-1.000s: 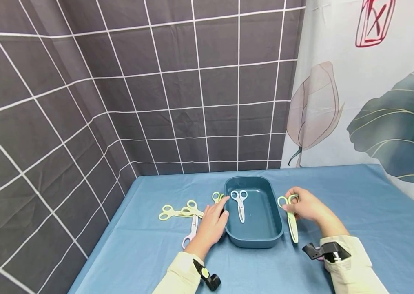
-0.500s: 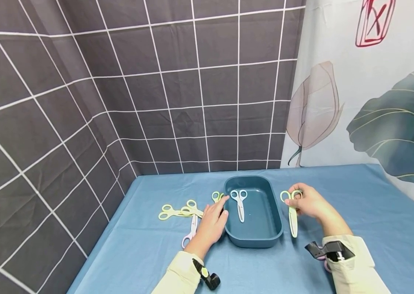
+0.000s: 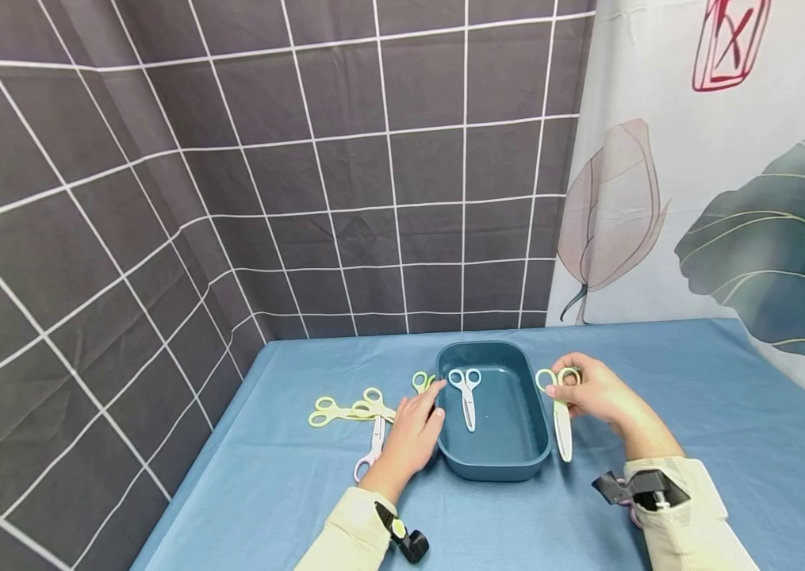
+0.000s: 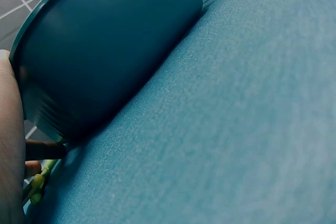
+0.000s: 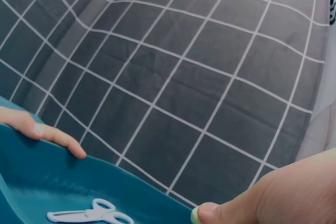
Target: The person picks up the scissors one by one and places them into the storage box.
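Note:
My right hand (image 3: 591,390) pinches a pair of yellow-green scissors (image 3: 562,424) by the handles, blades pointing down, just right of the blue tray (image 3: 495,472). Only a sliver of its handle shows in the right wrist view, by the thumb. My left hand (image 3: 412,432) rests at the tray's left wall, fingers fairly straight and touching the rim. Inside the tray lies one pair of white scissors (image 3: 468,400), handles toward the back. Beside the left fingers, another pair of yellow-green scissors (image 3: 420,382) is partly hidden by the hand and tray.
Left of the tray, yellow-green scissors (image 3: 331,413) overlap a second yellow-green pair (image 3: 372,406). Purple-handled scissors (image 3: 366,464) lie partly under them, close to the left wrist. A blue cloth (image 3: 266,492) covers the table, with a grid-patterned curtain (image 3: 373,174) behind.
My right hand moved slightly right and back with the scissors, then left again toward the tray's wall. My left hand and the scissors in the tray have stayed in place.

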`<state>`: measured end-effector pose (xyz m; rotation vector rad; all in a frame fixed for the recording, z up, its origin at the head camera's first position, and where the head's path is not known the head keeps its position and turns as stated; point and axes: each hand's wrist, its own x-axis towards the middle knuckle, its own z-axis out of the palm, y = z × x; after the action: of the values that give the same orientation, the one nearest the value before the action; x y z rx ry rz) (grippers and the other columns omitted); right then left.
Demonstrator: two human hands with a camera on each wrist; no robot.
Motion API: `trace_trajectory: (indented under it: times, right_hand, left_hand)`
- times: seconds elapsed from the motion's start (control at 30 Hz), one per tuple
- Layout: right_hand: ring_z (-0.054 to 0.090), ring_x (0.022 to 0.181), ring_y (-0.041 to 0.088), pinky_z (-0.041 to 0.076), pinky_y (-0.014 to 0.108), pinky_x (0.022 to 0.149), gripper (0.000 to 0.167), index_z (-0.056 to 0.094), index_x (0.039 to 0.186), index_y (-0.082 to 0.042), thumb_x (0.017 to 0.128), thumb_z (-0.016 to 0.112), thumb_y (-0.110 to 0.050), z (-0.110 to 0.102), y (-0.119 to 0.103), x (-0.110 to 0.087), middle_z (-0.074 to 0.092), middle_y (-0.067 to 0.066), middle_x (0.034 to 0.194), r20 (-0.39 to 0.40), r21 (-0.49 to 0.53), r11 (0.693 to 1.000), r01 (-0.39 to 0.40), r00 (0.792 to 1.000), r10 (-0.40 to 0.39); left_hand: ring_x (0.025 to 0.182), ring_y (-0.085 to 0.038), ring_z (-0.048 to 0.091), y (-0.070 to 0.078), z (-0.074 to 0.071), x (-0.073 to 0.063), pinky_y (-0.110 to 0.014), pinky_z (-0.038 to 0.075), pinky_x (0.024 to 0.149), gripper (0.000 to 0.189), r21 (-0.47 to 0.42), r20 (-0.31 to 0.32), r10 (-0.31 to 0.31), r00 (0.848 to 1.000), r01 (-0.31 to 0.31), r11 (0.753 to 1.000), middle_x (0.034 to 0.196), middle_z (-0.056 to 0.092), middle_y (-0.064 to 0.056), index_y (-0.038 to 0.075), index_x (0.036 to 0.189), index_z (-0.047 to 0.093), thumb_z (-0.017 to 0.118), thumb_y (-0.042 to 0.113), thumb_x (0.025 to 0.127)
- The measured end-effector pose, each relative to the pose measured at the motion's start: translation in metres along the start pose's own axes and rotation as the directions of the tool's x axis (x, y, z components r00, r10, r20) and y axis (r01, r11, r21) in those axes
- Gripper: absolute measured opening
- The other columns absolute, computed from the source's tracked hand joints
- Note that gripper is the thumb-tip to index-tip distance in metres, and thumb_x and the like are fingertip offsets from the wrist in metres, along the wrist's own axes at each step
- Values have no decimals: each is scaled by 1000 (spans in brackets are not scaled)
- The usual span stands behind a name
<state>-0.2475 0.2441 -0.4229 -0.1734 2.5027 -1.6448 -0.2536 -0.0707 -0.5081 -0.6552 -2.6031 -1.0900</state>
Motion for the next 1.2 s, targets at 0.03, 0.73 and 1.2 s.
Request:
trace_trajectory:
  times: [0.03,0.73,1.2]
  right_hand:
    - [54,71,19,57,36,61,37,46,122,10,95,67,-4,1,0,0,43,6,84,4,3,1000,7,1000,-7]
    - [56,69,17,57,32,61,35,49,120,8,94,69,-3,40,-12,13,45,8,87,-103,44,992,116,988,-111]
    - [65,61,20,59,39,61,30,55,115,-2,90,72,0,71,-12,16,55,9,86,-112,-169,974,153,978,-173]
  left_hand:
    - [138,-33,48,0,0,0,-64,20,117,49,1,-1,1,1000,-1,1000,148,54,-13,14,150,48,43,22,102]
    - [139,-32,47,-3,1,-1,-62,19,118,49,4,12,-12,1000,12,1000,149,53,-12,14,151,47,44,21,103]
    - [139,-31,47,-3,2,0,-63,21,118,48,15,9,-9,1000,9,1000,149,53,-11,19,151,46,43,23,104]
